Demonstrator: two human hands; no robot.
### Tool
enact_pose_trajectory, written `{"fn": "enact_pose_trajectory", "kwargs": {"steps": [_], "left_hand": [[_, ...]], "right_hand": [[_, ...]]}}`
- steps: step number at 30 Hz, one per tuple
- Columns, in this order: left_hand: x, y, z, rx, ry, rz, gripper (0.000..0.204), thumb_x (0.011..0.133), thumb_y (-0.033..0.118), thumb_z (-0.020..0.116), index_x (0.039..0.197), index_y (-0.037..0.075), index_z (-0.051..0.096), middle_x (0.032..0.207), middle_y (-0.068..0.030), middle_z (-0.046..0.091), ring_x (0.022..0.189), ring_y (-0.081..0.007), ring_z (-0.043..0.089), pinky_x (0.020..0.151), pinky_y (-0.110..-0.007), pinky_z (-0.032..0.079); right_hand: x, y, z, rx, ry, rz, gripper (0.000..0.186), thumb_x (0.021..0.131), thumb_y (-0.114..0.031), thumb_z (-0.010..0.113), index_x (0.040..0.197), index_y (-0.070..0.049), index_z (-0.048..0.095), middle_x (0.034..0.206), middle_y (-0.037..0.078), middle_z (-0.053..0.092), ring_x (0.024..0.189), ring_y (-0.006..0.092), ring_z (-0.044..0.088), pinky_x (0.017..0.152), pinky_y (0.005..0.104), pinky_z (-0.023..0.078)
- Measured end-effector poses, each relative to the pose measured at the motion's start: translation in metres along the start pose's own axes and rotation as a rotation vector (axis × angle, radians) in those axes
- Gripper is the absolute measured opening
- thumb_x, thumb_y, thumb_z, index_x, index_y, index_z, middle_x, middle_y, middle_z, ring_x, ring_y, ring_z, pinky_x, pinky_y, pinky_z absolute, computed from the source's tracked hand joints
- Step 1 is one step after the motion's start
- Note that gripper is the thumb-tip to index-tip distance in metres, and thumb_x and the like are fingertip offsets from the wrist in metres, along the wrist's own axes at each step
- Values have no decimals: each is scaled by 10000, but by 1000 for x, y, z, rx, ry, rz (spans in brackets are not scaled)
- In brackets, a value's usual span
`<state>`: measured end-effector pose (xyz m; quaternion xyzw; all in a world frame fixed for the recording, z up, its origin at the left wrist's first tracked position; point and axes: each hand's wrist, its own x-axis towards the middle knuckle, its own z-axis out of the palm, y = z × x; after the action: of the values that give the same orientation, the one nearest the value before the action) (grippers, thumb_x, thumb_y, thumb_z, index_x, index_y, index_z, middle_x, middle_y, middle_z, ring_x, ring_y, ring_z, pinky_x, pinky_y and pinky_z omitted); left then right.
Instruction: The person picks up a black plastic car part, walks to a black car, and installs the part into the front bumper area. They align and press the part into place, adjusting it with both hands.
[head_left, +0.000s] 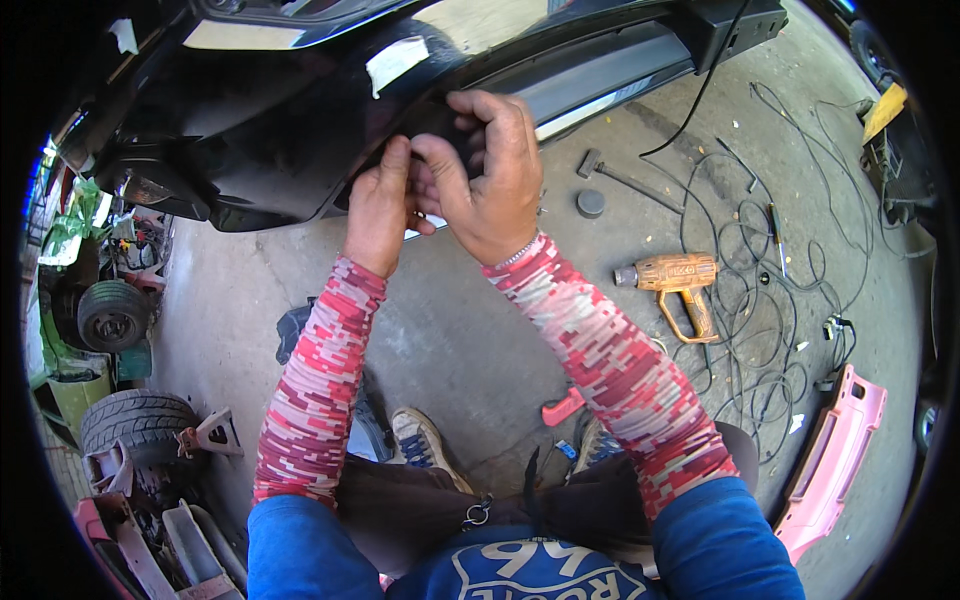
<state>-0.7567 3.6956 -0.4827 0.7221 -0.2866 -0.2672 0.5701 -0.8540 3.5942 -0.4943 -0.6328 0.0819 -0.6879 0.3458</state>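
Note:
A glossy black car bumper (pixel 270 140) runs across the upper left, with a strip of white tape (pixel 396 66) stuck near its curved edge. Both of my hands are close together at that edge. My left hand (pixel 378 215) has its thumb up against the edge and its fingers curled in behind. Just right of it, my right hand (pixel 495 175) is closed, thumb and bent fingers drawn toward the left hand. Whatever is between the fingers is hidden in the dark gap. Patterned red sleeves cover both forearms.
On the concrete floor to the right lie an orange heat gun (pixel 680 285), a hammer (pixel 630 180), a round black puck (pixel 590 204) and tangled cables (pixel 745 350). A pink bumper piece (pixel 830 460) is farther right. Wheels (pixel 138 425) and car parts crowd the left.

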Motion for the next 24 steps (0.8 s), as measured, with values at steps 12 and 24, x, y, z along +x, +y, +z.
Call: {"fn": "enact_pose_trajectory", "kwargs": {"steps": [12, 24], "left_hand": [[7, 17, 24, -33, 162, 36, 705, 1085, 591, 367, 814, 5, 652, 671, -82, 661, 512, -154, 649, 445, -222, 381], [6, 32, 38, 45, 183, 315, 679, 1102, 554, 341, 774, 27, 616, 635, -68, 644, 518, -142, 624, 480, -239, 406]], "right_hand": [[46, 37, -9, -392, -72, -146, 551, 639, -308, 884, 1038, -67, 589, 974, 99, 581, 929, 316, 563, 830, 461, 351], [51, 18, -9, -296, 7, -43, 241, 666, -225, 805, 801, -126, 631, 876, 96, 536, 858, 309, 562, 746, 454, 358]]}}
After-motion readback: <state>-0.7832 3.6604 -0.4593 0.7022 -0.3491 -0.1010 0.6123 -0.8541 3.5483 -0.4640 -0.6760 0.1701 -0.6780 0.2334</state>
